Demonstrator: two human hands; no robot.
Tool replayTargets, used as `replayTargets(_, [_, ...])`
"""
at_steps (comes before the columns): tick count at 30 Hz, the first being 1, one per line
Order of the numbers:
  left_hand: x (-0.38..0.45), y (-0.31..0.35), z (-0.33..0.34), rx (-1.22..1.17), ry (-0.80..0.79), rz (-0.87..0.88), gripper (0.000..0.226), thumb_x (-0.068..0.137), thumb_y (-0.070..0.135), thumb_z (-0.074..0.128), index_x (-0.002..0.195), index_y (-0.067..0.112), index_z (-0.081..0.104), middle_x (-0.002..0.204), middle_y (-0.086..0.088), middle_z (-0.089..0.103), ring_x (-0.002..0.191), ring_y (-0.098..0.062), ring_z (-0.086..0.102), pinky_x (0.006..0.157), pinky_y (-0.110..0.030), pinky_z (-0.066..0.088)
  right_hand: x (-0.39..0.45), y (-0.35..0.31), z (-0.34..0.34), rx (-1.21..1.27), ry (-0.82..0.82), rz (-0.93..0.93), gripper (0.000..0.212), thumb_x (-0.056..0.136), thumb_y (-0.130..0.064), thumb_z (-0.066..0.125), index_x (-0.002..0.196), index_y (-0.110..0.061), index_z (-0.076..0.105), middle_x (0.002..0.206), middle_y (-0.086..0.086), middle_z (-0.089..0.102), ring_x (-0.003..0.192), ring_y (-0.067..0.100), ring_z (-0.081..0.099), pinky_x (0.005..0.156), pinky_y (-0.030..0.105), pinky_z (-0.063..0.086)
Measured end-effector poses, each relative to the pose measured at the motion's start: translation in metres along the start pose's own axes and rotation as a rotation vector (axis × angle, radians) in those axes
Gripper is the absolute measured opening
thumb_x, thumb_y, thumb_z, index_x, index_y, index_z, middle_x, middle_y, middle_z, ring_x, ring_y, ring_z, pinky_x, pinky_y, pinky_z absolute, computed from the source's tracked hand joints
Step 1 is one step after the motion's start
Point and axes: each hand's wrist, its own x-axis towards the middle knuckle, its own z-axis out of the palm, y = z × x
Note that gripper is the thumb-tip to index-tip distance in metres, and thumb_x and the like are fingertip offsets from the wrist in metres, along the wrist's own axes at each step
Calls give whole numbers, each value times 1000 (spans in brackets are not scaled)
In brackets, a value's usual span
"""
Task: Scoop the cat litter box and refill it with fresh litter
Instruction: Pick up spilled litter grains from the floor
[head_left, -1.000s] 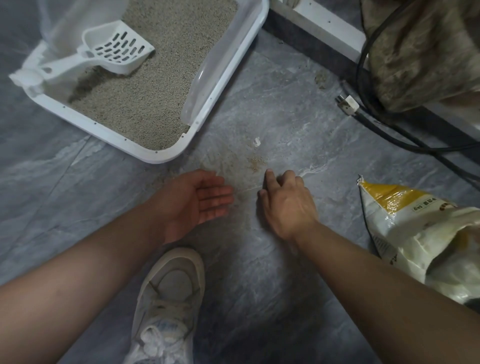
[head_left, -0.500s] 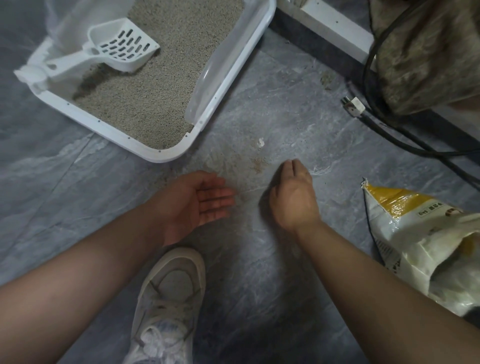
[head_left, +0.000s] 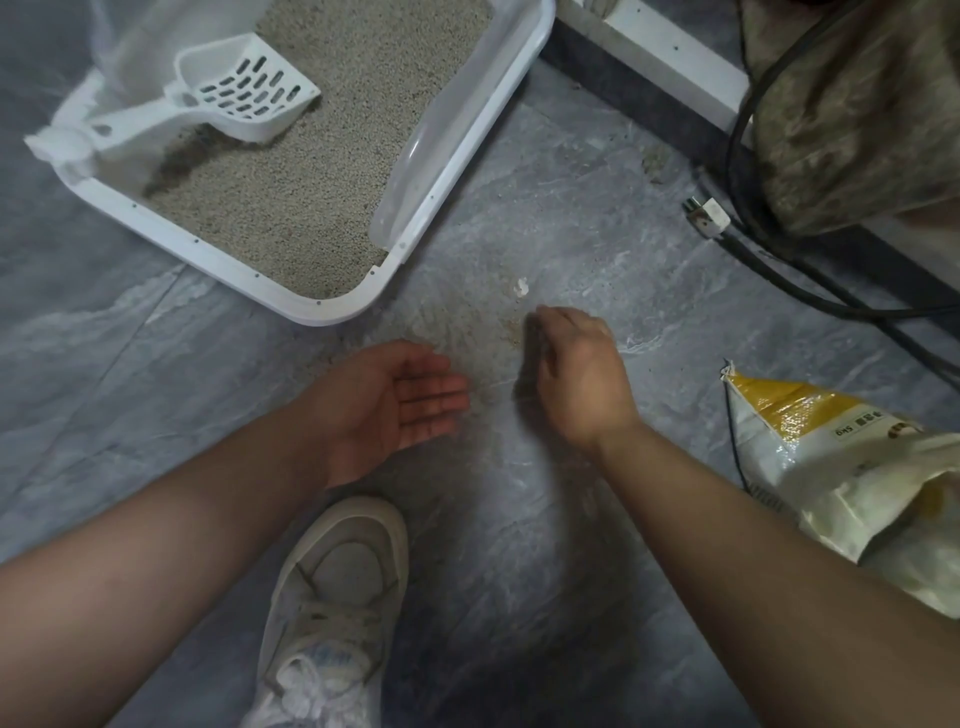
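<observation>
The white litter box (head_left: 332, 306) sits on the grey floor (head_left: 156, 364) at upper left, filled with pale litter (head_left: 322, 171); a slotted white scoop (head_left: 234, 98) lies inside, its handle on the far-left corner. Just beside the box's near corner, spilled grains (head_left: 511, 330) dust the floor, with a small white scrap (head_left: 521, 287) close by. The right hand (head_left: 576, 374) rests over the grains, fingers curled down; whether it pinches any cannot be told. The left hand (head_left: 395, 405) lies palm-up, fingers straight, holding nothing, apart from the right. A yellow-and-white litter bag (head_left: 831, 467) is cut off at right. Black cables (head_left: 779, 249) and a plug (head_left: 706, 215) lie beyond. A white shoe (head_left: 332, 597) stands below.
</observation>
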Motion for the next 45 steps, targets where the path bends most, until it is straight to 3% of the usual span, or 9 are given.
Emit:
replayTargets(5, [4,0,2,9,-6,-18,30,95,28,53,114,7,64,116,-18,72,109,-30,70,95,-43,54,18,-3,-2,-183,-315,-241,67,88,6,52,152,-6,36,157,14,35,145,31,30,121,32,24])
replayTargets(9, [5,-2,2,16,-12,-23,30,95,29,54,114,7,64,115,-18,73,108,-30,70,93,-43,54,19,-2,-7,-304,-400,-335,60,100,-2,40,157,-7,22,164,12,21,151,28,17,123,31,13])
replayTargets(15, [5,-5,1,18,-4,-24,32,96,29,54,116,5,64,115,-18,73,110,-31,69,97,-45,53,11,4,-8,-194,-360,-317,63,92,5,50,152,-3,35,156,18,36,145,32,32,118,28,20])
replayTargets(19, [5,-4,1,14,-7,-25,31,96,29,54,113,6,64,116,-19,72,109,-30,69,97,-44,53,10,12,-6,-57,-169,-184,57,85,10,46,141,3,50,143,22,53,132,38,49,116,36,34])
replayTargets(27, [7,-4,2,19,-14,-31,29,96,28,53,109,6,65,115,-18,73,105,-30,71,92,-43,55,4,11,-2,-207,-327,-181,71,89,5,46,155,-2,23,163,16,21,152,25,17,118,20,-3])
replayTargets(32, [5,-5,3,10,-10,-35,29,96,27,53,111,5,64,117,-20,71,107,-30,70,90,-42,56,0,17,-5,-47,-175,-123,53,83,11,46,134,0,55,134,20,59,126,36,53,109,35,38])
replayTargets(34, [5,-5,4,4,-8,-35,30,96,26,53,113,4,64,118,-20,71,109,-31,69,89,-42,56,2,20,-6,-48,-134,-63,50,84,12,46,132,0,55,133,19,59,124,36,55,106,37,41])
replayTargets(40, [5,-5,4,6,-19,-40,33,96,26,52,118,4,63,119,-20,71,111,-31,69,89,-41,56,11,12,-2,-177,-316,-65,72,92,6,43,157,-3,15,166,15,10,154,24,8,122,25,2])
replayTargets(45, [6,-5,2,3,-20,-40,29,97,27,51,112,5,64,119,-20,71,113,-31,67,90,-41,56,1,9,0,-209,-305,-188,72,89,6,45,156,-2,19,164,16,17,152,27,14,118,21,-1])
